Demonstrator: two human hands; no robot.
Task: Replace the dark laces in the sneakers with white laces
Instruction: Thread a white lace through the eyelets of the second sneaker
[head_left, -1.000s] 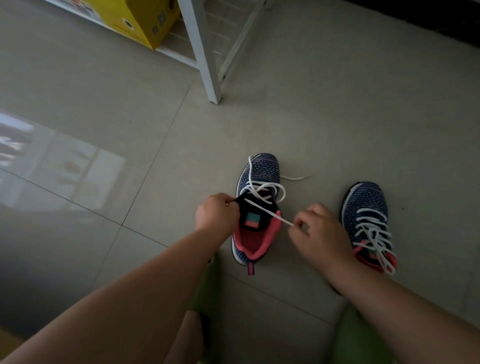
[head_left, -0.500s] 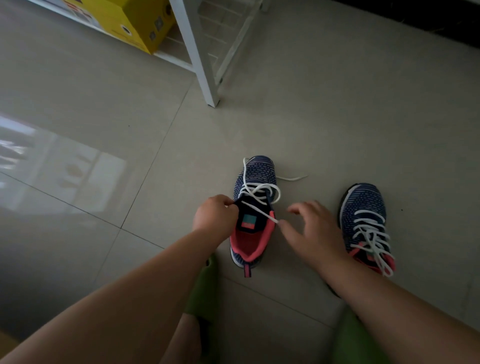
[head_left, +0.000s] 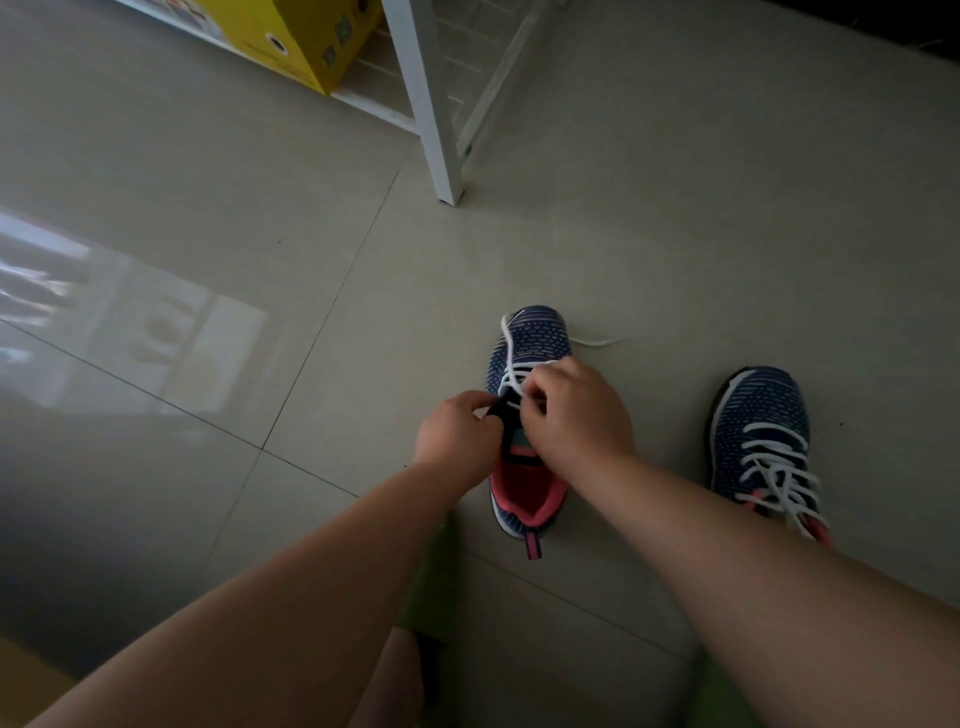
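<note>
Mid-lacing on navy knit sneaker with coral lining (head_left: 527, 343), centre of frame, on beige tiled floor (head_left: 675, 260). Left hand (head_left: 457, 434) pinching black tongue edge (head_left: 506, 413) at sneaker's left side, fingers curled round it. Right hand (head_left: 574, 415) over the throat, fingers curled, pinching white flat lace (head_left: 511, 371) near upper eyelets; exact eyelet hidden under hand. Loose lace end (head_left: 597, 342) trailing on floor just right of toe. Second navy sneaker, fully laced in white (head_left: 761, 441), right of frame, well apart. No dark laces visible. White shelf leg (head_left: 434, 114) and yellow cardboard box (head_left: 301, 41) at top of frame.

Risks, judged: lace tip missing the eyelet or going into the wrong one, since right hand blocks the view; uneven ends, one end already long on floor; tongue slipping sideways if left pinch loosens; lace twisting flat-to-edge when pulled through.

Versus half a second ago: right hand then open beside sneaker at right, lace strand slanting across tongue; now moved up and left over the throat, gripping lace. Left hand unchanged on tongue. Sneakers not shifted.
</note>
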